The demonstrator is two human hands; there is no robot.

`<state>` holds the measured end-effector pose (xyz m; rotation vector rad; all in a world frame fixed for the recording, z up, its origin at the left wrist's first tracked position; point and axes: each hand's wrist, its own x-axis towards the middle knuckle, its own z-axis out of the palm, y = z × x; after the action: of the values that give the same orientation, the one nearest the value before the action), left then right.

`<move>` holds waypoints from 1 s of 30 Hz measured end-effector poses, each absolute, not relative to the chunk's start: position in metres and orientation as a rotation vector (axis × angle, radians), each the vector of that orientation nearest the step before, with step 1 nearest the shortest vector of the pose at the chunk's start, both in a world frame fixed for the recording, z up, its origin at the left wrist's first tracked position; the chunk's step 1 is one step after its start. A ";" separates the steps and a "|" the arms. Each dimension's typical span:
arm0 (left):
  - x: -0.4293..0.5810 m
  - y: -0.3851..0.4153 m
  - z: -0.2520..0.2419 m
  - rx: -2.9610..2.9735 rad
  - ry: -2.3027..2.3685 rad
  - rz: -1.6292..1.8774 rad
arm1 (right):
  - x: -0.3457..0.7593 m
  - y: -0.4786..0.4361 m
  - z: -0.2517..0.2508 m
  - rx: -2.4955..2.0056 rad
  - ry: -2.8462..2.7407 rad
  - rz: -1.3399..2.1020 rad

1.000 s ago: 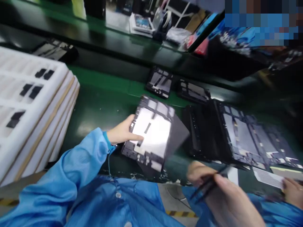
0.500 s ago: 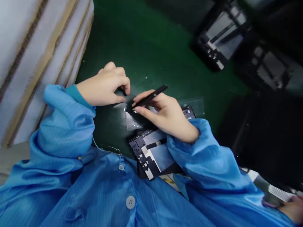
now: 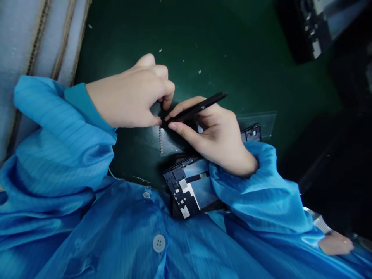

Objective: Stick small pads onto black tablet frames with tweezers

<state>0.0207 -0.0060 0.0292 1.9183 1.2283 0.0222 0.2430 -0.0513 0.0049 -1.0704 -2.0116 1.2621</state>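
Black tweezers (image 3: pixel 200 108) are pinched between the thumb and fingers of my right hand (image 3: pixel 219 135), tip pointing left. My left hand (image 3: pixel 130 95) is curled close to that tip, thumb and forefinger bent toward each other; what they hold, if anything, is hidden. Just below the fingertips lies a clear plastic sheet (image 3: pixel 171 144) with a row of tiny marks or parts along its left edge. A dark phone-like frame (image 3: pixel 200 192) with a grey-blue panel and pale pads rests near my body, partly covered by my right sleeve.
Another device frame (image 3: pixel 316 35) stands at the upper right on the green table (image 3: pixel 203 46), which bears small specks. Stacked sheets with cardboard edges (image 3: pixel 37 42) rise at the left. A person's hand (image 3: pixel 335 243) shows at the lower right.
The view has shifted and come closer. My left hand has moved nearer to the tweezers' tip. My right hand still grips the tweezers, and the frame stays by my body.
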 end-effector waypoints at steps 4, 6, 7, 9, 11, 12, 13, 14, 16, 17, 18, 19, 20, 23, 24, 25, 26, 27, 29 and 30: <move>0.019 -0.006 0.024 1.994 1.232 -0.021 | 0.241 -0.051 0.004 -1.051 -2.083 1.242; 0.016 -0.007 0.020 2.023 1.191 -0.023 | 0.239 -0.048 0.003 -1.040 -2.064 1.280; 0.015 -0.007 0.018 2.045 1.169 -0.016 | 0.239 -0.046 0.004 -1.047 -2.029 1.325; 0.013 -0.007 0.016 2.086 1.146 0.000 | 0.243 -0.047 0.008 -1.088 -1.902 1.447; 0.013 -0.006 0.015 2.102 1.161 0.005 | 0.250 -0.058 0.016 -1.122 -1.749 1.517; 0.013 -0.005 0.015 2.103 1.174 0.000 | 0.255 -0.069 0.021 -1.144 -1.680 1.505; 0.013 -0.004 0.015 2.108 1.180 -0.010 | 0.261 -0.083 0.025 -1.176 -1.620 1.459; 0.013 -0.003 0.015 2.119 1.179 -0.025 | 0.266 -0.100 0.028 -1.222 -1.560 1.385; 0.012 -0.001 0.014 2.165 1.162 -0.054 | 0.272 -0.137 0.028 -1.348 -1.426 1.211; 0.011 0.000 0.013 2.192 1.145 -0.064 | 0.273 -0.154 0.025 -1.404 -1.364 1.132; 0.010 0.000 0.011 2.217 1.131 -0.064 | 0.273 -0.168 0.020 -1.440 -1.321 1.059; 0.008 0.000 0.009 2.242 1.120 -0.057 | 0.272 -0.179 0.015 -1.453 -1.308 1.000; 0.007 0.000 0.007 2.266 1.115 -0.042 | 0.270 -0.186 0.010 -1.451 -1.322 0.953; 0.002 0.000 0.001 2.323 1.114 0.015 | 0.264 -0.189 -0.002 -1.415 -1.404 0.868; 0.001 0.000 -0.002 2.331 1.114 0.030 | 0.263 -0.186 -0.003 -1.404 -1.419 0.869; 0.000 0.000 -0.004 2.334 1.110 0.043 | 0.263 -0.184 -0.004 -1.391 -1.427 0.879; -0.001 0.000 -0.005 2.336 1.105 0.059 | 0.263 -0.182 -0.003 -1.376 -1.432 0.891; -0.003 0.000 -0.007 2.340 1.098 0.075 | 0.264 -0.182 -0.003 -1.363 -1.436 0.903; -0.004 0.000 -0.010 2.352 1.084 0.099 | 0.265 -0.185 0.002 -1.360 -1.446 0.924; -0.005 0.000 -0.011 2.359 1.078 0.110 | 0.266 -0.186 0.006 -1.375 -1.455 0.933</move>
<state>-0.0048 0.0000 -0.0113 2.3594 1.0785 0.1102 0.2661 -0.1864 0.0058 -1.3752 -1.4550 0.9334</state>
